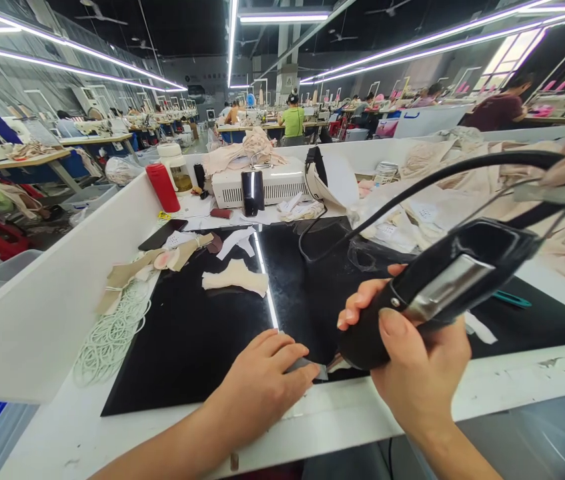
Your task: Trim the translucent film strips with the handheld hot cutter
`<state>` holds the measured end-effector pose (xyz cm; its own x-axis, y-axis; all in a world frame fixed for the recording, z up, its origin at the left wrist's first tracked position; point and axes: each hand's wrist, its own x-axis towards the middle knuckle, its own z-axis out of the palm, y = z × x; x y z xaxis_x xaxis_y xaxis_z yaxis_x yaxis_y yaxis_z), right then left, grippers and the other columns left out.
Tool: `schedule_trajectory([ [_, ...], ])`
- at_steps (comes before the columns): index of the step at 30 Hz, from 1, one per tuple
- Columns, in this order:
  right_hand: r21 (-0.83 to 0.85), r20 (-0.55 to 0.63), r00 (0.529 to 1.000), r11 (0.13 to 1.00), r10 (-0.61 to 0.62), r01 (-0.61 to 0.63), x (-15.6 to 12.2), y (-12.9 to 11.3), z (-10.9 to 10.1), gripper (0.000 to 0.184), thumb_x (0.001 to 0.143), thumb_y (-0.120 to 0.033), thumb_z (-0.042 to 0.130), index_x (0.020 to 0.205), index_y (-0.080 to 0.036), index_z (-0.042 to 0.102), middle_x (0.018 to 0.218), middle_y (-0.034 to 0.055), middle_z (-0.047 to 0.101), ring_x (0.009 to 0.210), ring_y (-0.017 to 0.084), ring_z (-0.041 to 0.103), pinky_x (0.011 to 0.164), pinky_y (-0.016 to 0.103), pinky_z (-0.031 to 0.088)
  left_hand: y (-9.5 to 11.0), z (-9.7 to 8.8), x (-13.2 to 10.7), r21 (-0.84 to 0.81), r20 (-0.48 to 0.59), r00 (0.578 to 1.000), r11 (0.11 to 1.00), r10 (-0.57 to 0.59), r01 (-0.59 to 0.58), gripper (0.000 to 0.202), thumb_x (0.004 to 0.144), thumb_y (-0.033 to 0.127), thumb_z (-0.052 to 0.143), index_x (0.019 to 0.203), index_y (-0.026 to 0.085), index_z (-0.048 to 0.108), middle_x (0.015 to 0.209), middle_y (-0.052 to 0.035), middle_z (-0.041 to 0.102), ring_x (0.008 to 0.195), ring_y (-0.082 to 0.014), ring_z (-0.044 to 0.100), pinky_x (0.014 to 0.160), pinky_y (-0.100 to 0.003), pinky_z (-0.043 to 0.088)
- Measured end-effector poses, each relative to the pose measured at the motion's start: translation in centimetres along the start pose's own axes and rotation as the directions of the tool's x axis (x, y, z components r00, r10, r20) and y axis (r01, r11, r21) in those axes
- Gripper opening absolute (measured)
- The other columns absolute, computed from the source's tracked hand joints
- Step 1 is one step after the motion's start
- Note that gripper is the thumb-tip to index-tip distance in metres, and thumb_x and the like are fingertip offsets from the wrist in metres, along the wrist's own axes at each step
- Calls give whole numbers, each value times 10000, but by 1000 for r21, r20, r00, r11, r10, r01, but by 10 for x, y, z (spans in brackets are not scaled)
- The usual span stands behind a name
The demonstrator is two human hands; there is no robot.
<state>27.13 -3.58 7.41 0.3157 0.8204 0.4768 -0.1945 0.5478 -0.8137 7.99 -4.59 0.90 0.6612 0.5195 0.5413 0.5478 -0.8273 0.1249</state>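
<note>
My right hand (417, 360) is wrapped round a black corded hand-held power tool (442, 280) with a silver metal lever on its side. The tool tilts down to the left, and its working end is mostly hidden by its body and my fingers. My left hand (267, 377) rests low on the black mat (202, 333), thumb and fingers holding a small grey piece of material (305, 365) near the front edge. That piece reaches towards the tool's lower end. A cream fabric piece (235, 277) lies on the mat beyond my left hand.
A cable (412, 193) arcs over the right side. Light green cord (112, 340) is heaped at left beside beige pieces (129, 273). A phone (252, 193) leans against a white machine (282, 183). Teal snips (511, 299) lie at right. A low white wall (52, 287) bounds the left.
</note>
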Motion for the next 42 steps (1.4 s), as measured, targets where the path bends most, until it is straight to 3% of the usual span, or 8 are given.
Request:
schedule_trajectory([
  [11, -26, 5, 1000, 1000, 1, -1, -4, 0, -1, 324, 938, -373, 830, 1185, -301, 633, 872, -28, 685, 662, 156, 672, 583, 319, 614, -1, 0, 0, 7, 0, 1000, 1000, -6, 6, 199, 1104, 206, 583, 1212, 242, 746, 1208, -36, 776, 1071, -217, 708, 1033, -431, 593],
  [16, -36, 16, 1000, 999, -8, 8, 2, 2, -2, 347, 903, -386, 863, 1144, -302, 628, 887, -36, 703, 668, 159, 674, 584, 321, 603, -1, -4, 6, -58, 61, 997, 997, -50, 54, 194, 1072, 217, 647, 1243, 219, 739, 1217, -60, 763, 1110, -226, 716, 1063, -435, 597],
  [20, -63, 5, 1000, 998, 1, 0, 8, -4, 2, 346, 867, -359, 897, 1077, -305, 628, 916, -37, 708, 718, 168, 686, 653, 343, 619, -6, -25, 4, -99, 99, 986, 985, -131, 140, 284, 1064, 216, 668, 1347, 207, 692, 1311, -92, 739, 1208, -229, 704, 1156, -466, 555],
  [22, -55, 27, 999, 998, 19, -18, 7, -7, 8, 369, 852, -360, 909, 1102, -309, 642, 922, -28, 707, 740, 179, 688, 670, 354, 622, -10, -41, -4, -112, 111, 974, 971, -199, 211, 308, 1053, 216, 679, 1361, 210, 684, 1314, -95, 737, 1188, -231, 708, 1111, -444, 585],
  [25, -6, 62, 996, 998, 68, -68, 1, -8, 21, 440, 847, -415, 911, 1190, -314, 654, 913, -21, 694, 735, 182, 673, 641, 342, 611, -13, -64, -25, -96, 165, 927, 930, -337, 356, 325, 1011, 238, 744, 1331, 206, 697, 1276, -87, 738, 1144, -236, 719, 1019, -393, 628],
  [28, 60, 92, 989, 991, 113, -119, -6, -3, 38, 488, 847, -444, 910, 1236, -323, 641, 904, -25, 685, 722, 176, 664, 627, 329, 597, -10, -75, -47, -73, 181, 877, 883, -446, 464, 336, 962, 220, 803, 1286, 204, 715, 1257, -78, 734, 1128, -238, 724, 1003, -384, 632],
  [33, 140, 138, 984, 981, 112, -132, -12, 9, 64, 474, 864, -423, 898, 1246, -316, 639, 883, -37, 682, 701, 166, 662, 666, 336, 593, -1, -63, -56, -114, 135, 831, 824, -540, 555, 284, 930, 174, 827, 1195, 225, 736, 1241, -58, 731, 1130, -235, 709, 1015, -386, 614],
  [42, 150, 165, 983, 983, 78, -103, -17, 15, 78, 448, 895, -391, 866, 1253, -309, 612, 875, -38, 682, 667, 173, 667, 611, 336, 572, 1, -49, -54, -160, 51, 839, 824, -542, 543, 174, 900, 128, 845, 978, 221, 721, 1170, -8, 737, 1087, -204, 691, 1011, -370, 585],
])
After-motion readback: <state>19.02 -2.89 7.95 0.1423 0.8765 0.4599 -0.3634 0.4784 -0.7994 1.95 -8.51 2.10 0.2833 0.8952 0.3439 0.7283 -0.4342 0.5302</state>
